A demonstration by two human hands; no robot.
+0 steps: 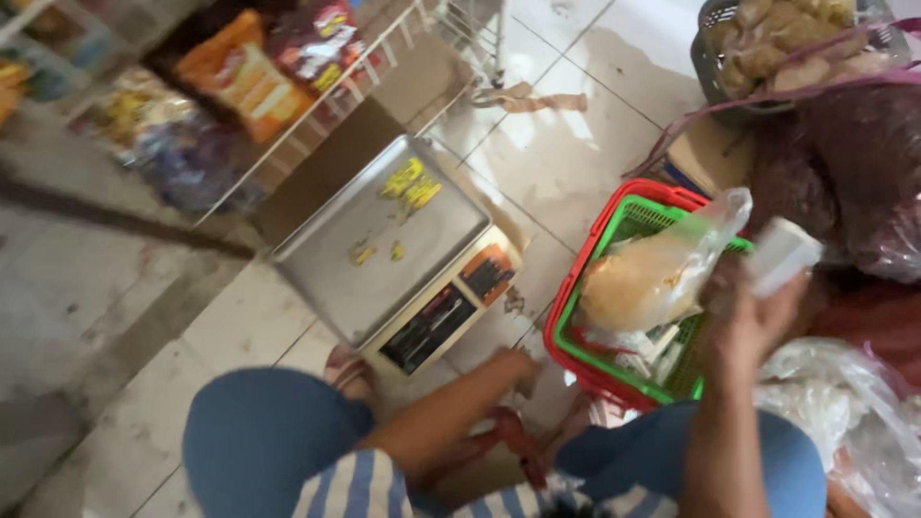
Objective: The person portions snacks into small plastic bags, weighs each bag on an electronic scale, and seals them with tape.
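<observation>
Tiled floor (576, 144): bears the weighing scale (384, 245), pan bare but for yellow scraps. Right of scale: red-and-green basket (576, 288). Above basket: clear bag (652, 273) of pale goods, unweighed, gripped by closed right hand (753, 321). Left hand (513, 369), beside scale: grip unclear.

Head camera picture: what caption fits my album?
Right hand lifts a clear bag over nested baskets beside a scale.

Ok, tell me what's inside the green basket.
The green basket holds white packets at its bottom. A clear bag of tan powder, held by the right hand, covers the rest.
</observation>
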